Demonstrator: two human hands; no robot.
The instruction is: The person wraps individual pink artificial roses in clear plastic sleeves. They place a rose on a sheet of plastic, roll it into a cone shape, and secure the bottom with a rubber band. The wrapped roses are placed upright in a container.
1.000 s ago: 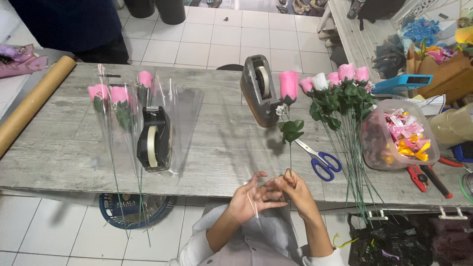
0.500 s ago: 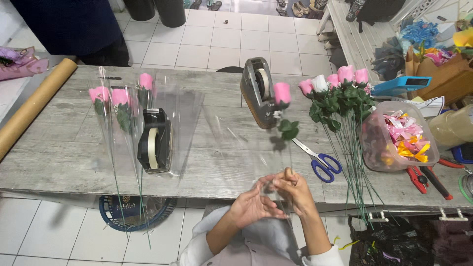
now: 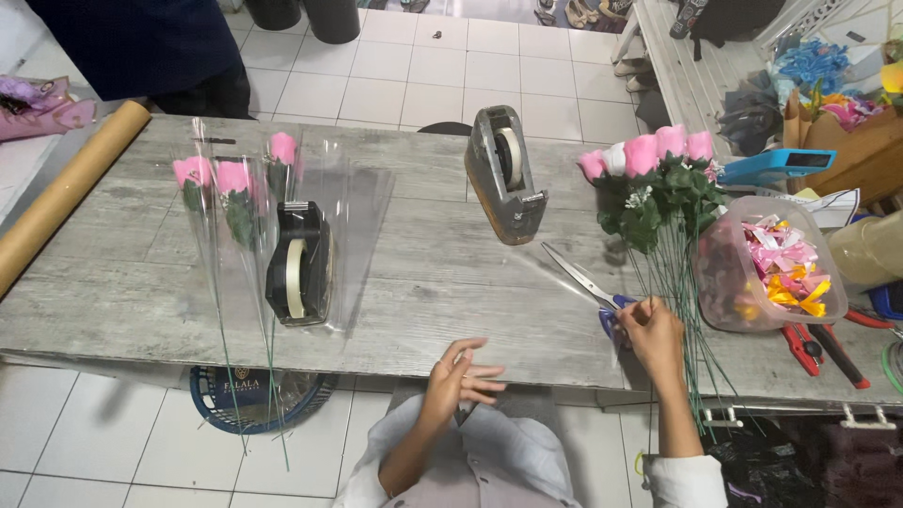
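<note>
Spanning most of the view: grey wood-grain table (image 3: pixel 414 273), white floor tiles beyond and below. Lying along the far left edge, a long brown cardboard tube (image 3: pixel 66 193). Left of centre, three pink roses in clear cellophane sleeves (image 3: pixel 235 202), stems hanging past the near edge, pinned under a black tape dispenser (image 3: pixel 299 263). Farther back, near the middle, a grey tape dispenser (image 3: pixel 503 174) standing on its own. Toward the right, a bunch of pink and white roses (image 3: pixel 658 179), green stems trailing off the near edge; just beside it, a clear tub of coloured ribbon bows (image 3: pixel 776 273). Between grey dispenser and bunch, blue-handled scissors (image 3: pixel 588 282), blades pointing up-left. Right hand (image 3: pixel 649 334) curled closed over the scissor handles, next to the rose stems. Left hand (image 3: pixel 461 381) at the near table edge, fingers spread open, gripping nothing visible. Red-handled pliers (image 3: pixel 823 348) at the far right.
</note>
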